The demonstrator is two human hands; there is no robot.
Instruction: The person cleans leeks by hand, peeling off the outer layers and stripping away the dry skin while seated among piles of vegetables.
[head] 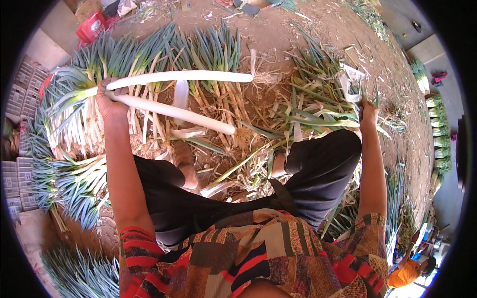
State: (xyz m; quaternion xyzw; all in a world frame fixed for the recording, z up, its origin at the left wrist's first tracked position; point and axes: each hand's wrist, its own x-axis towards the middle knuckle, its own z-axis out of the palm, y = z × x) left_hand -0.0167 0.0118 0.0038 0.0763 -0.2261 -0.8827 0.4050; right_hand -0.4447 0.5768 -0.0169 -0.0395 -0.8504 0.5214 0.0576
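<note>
My left hand [111, 98] grips two long green onions near their leafy ends. The upper white stalk [179, 76] and the lower white stalk [179, 113] spread apart toward the right, with green leaves behind the hand. Far out to the right, my right hand [368, 111] is closed around stripped onion leaves [350, 91], partly hidden by the fingers. A heap of discarded green leaves [316, 100] lies beside it. Behind the held stalks, a blurred white piece [181, 98] shows, too unclear to identify.
Rows of green onions [149, 48] lie at upper left, with more bundles [78, 190] below. Peelings and roots [253, 167] litter the soil around my feet. A red bucket [91, 28], stacked crates [22, 89] and a person in orange [404, 273] are farther off.
</note>
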